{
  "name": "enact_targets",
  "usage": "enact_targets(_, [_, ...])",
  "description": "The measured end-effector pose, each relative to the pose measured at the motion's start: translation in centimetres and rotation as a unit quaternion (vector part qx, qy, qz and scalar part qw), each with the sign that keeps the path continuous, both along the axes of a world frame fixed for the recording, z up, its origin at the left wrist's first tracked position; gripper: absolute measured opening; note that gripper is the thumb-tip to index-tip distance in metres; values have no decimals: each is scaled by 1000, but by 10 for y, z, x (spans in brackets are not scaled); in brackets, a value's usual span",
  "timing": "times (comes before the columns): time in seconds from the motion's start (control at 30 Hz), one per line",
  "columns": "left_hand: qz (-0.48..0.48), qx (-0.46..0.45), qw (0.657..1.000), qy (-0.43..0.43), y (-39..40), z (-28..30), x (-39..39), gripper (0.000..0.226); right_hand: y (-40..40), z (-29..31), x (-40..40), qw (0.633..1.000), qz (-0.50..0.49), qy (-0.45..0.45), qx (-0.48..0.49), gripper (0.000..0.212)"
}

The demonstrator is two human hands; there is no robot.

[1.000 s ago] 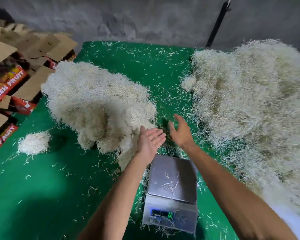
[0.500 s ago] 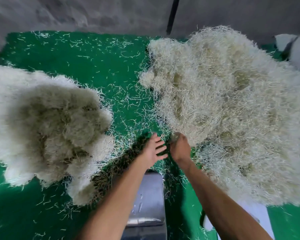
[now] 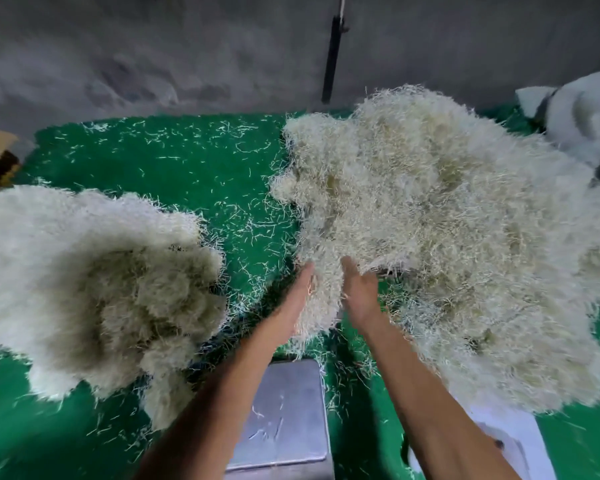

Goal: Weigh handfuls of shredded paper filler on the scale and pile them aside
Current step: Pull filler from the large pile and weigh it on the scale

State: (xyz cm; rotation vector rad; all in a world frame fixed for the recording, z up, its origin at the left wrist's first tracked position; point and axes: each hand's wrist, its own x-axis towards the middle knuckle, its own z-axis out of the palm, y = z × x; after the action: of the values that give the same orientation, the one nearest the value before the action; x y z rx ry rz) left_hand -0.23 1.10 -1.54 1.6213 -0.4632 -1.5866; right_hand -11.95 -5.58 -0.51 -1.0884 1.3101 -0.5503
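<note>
Both hands, left hand (image 3: 300,289) and right hand (image 3: 359,289), cupping filler clump (image 3: 317,299) off big pile (image 3: 447,237), just beyond scale (image 3: 284,417) for weighing; fingers buried, grip unclear.

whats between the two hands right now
A clump of shredded paper filler, drawn from the near edge of the big right pile, sits between the left hand and right hand. The head view shows it, just beyond the scale.

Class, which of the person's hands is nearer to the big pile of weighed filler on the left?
Left. The left hand is on the side facing that pile; the right hand lies beyond it.
</note>
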Motion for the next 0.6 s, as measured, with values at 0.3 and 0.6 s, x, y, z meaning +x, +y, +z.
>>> enact_targets(0.3, [4, -37, 993, -112, 39, 18, 29, 33, 42, 2, -40, 998, -4, -63, 5, 49])
enact_targets(0.6, [-186, 19, 939, -287, 66, 113, 80, 126, 13, 65, 30, 909, 37, -338, 241, 62])
